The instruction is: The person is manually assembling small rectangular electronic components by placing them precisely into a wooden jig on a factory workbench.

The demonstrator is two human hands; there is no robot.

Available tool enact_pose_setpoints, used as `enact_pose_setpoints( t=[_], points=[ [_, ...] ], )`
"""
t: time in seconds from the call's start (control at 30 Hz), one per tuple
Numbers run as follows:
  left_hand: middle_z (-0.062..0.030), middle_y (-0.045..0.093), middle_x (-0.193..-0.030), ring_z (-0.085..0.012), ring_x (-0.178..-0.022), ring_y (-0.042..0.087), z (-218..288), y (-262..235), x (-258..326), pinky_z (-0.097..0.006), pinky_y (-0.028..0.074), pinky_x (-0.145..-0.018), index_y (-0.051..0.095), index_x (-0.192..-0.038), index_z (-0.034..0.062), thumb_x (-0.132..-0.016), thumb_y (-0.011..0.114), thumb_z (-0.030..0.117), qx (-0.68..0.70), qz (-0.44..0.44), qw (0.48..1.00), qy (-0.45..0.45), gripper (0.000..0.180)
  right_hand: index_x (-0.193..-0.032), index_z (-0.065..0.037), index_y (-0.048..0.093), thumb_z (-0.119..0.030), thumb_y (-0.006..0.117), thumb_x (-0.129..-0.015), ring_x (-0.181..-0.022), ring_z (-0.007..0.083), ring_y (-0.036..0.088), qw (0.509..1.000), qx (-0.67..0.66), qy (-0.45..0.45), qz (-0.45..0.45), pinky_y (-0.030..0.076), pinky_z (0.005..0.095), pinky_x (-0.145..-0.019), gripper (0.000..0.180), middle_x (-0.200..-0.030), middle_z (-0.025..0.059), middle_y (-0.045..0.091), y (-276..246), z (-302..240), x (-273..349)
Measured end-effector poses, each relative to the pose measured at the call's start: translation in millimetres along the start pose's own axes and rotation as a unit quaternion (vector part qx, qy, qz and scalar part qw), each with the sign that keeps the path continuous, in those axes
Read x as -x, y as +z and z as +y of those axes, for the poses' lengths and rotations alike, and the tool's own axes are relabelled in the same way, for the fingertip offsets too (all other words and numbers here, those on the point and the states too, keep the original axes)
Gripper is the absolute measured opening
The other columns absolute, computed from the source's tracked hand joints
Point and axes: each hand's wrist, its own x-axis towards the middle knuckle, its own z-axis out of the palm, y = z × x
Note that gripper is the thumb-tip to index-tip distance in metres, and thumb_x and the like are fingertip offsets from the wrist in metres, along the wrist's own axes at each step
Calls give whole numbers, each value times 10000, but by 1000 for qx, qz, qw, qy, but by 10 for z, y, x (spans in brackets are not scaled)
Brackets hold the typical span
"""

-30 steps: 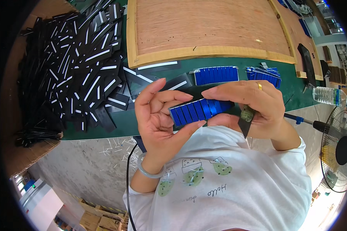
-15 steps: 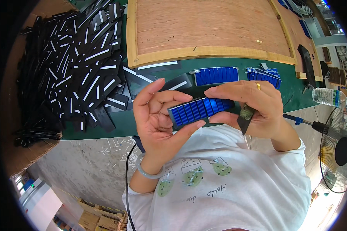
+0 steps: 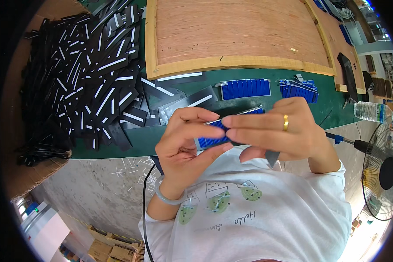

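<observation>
A small blue solar panel (image 3: 210, 142), striped and pale-edged, is held in front of my chest. Its left end sits between the thumb and fingers of my left hand (image 3: 179, 142), which are closed on it. My right hand (image 3: 292, 131) lies over the panel's middle, its fingertips against the blue face near the left fingers. A dark flat blade (image 3: 272, 158) pokes out below the right palm; its handle is hidden by the hand. Beyond the hands, a row of blue panels (image 3: 245, 89) lies on the green table (image 3: 131, 148), with a looser pile of blue panels (image 3: 299, 90) to its right.
Many black strips with white stripes (image 3: 96, 74) heap up at the left, beside a cardboard box (image 3: 35, 181). A wood-framed board (image 3: 240, 30) covers the far table. At right are a plastic bottle (image 3: 371, 112) and a fan (image 3: 386, 172). White scraps (image 3: 137, 170) litter the floor.
My right hand has moved left along the panel, and its fingers now cover the middle. The left fingers have closed in over the panel. The blade's handle has gone out of sight.
</observation>
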Motion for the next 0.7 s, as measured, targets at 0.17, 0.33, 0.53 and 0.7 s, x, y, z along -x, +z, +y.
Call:
enact_pose_setpoints(
  t=[0.17,0.33,0.53,0.7],
  points=[
    [-139,527,-1102,-189,-906,611,-26,-22,48,-259,509,-772,715,-821,42,-610,777,-91,27,34,997,-57,257,-1064,-116,664,-311,711,-697,-485,59,528,982,169,-41,-67,359,189,-394,418,-1041,9,670,4,-11,52],
    [-141,528,-1090,-191,-879,616,-25,21,84,-254,515,-753,721,-820,55,-609,780,-83,19,61,998,-17,259,-1040,-44,668,-379,724,-669,-484,110,524,988,57,63,128,327,220,-411,504,-1001,92,686,120,28,190],
    [-212,611,-1024,-237,-893,649,226,104,179,-297,557,-732,547,-1135,-3,-699,704,-152,-126,-45,985,111,488,-925,27,648,8,728,-735,-546,74,557,870,-286,298,269,419,177,-456,207,-1043,158,648,206,-103,46],
    [-207,609,-1044,-217,-835,649,309,46,119,-260,542,-695,549,-1171,-17,-734,714,-81,-269,-85,934,218,472,-885,20,658,-76,670,-822,-454,58,492,639,-598,429,222,368,157,-421,115,-1028,170,646,149,-139,-43]
  ],
)
